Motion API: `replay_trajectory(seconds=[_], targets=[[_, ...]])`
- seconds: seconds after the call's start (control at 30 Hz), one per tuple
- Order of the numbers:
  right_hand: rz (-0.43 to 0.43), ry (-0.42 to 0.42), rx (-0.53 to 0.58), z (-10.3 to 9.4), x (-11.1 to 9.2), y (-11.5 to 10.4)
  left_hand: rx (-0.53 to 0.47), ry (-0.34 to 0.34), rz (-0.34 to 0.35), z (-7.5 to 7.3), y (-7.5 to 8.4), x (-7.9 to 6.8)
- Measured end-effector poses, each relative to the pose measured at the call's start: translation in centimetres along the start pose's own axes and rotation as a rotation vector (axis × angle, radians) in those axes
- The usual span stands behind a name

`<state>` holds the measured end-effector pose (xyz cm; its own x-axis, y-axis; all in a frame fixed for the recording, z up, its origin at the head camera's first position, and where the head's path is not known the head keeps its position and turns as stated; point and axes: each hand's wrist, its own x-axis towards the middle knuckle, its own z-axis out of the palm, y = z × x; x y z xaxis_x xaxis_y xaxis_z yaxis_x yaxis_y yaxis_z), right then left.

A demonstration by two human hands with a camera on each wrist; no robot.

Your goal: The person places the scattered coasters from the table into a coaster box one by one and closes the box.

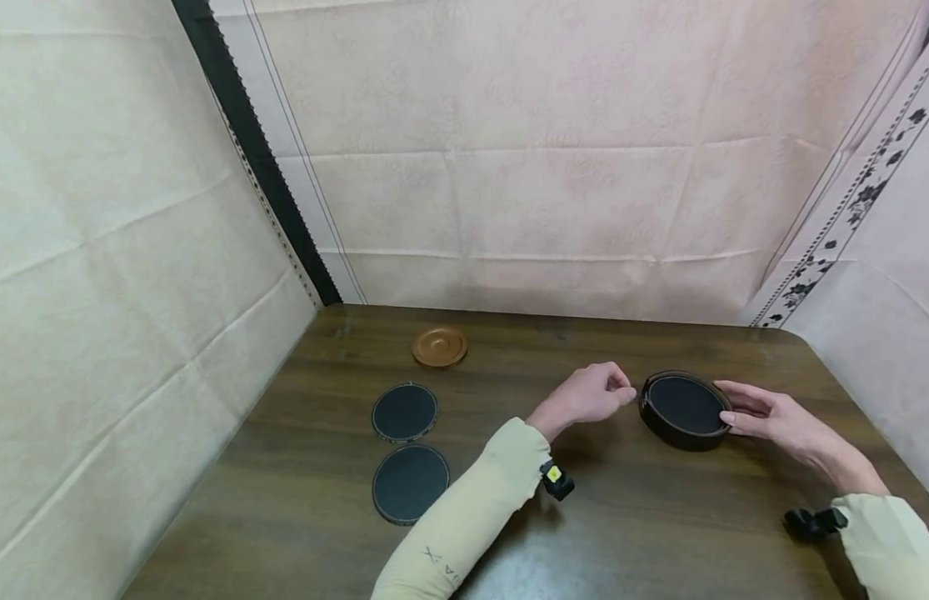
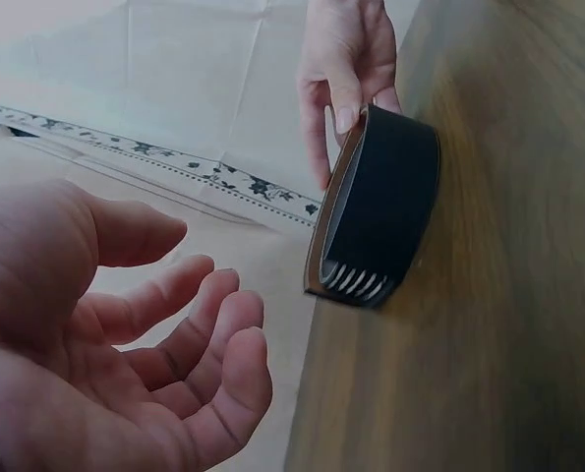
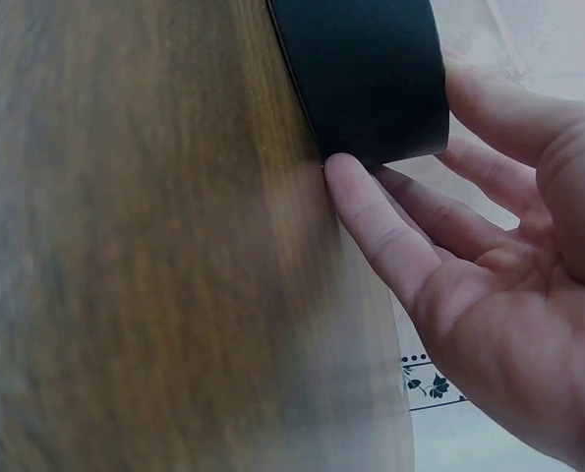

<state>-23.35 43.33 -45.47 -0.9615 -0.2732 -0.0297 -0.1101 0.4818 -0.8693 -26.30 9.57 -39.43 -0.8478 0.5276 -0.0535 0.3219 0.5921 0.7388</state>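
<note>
A round black coaster holder (image 1: pixel 681 435) sits on the right part of the table, with a dark round coaster (image 1: pixel 686 403) at its top. In the left wrist view, several stacked edges show through a gap in the side of the holder (image 2: pixel 385 197). My right hand (image 1: pixel 779 421) grips the holder's right side, thumb near the upper rim and fingers along the wall. Just left of the holder is my left hand (image 1: pixel 587 393), its fingers loosely curled around nothing; the left wrist view shows this hand (image 2: pixel 125 334) apart from the holder.
Two dark round coasters (image 1: pixel 405 412) lie one in front of the other on the left of the wooden table (image 1: pixel 284 500). Behind them is a brown round wooden dish (image 1: pixel 440 347). Pale cloth (image 1: pixel 554 200) hangs along the back and both sides.
</note>
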Motion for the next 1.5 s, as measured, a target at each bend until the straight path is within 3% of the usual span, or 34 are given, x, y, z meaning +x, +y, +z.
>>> replay_trajectory(seconds=[0.5,1.13,1.5], targets=[[-0.004,-0.003,0.032,-0.1,0.2,-0.1,0.119,0.010,0.017,-3.9,-3.9,-5.2],[0.016,0.002,0.036,-0.1,0.2,-0.2,0.257,-0.028,0.092,-6.5,-8.6,-11.0],[0.022,-0.001,0.048,0.2,0.1,-0.1,0.318,-0.021,0.077,-7.7,-12.0,-13.9]])
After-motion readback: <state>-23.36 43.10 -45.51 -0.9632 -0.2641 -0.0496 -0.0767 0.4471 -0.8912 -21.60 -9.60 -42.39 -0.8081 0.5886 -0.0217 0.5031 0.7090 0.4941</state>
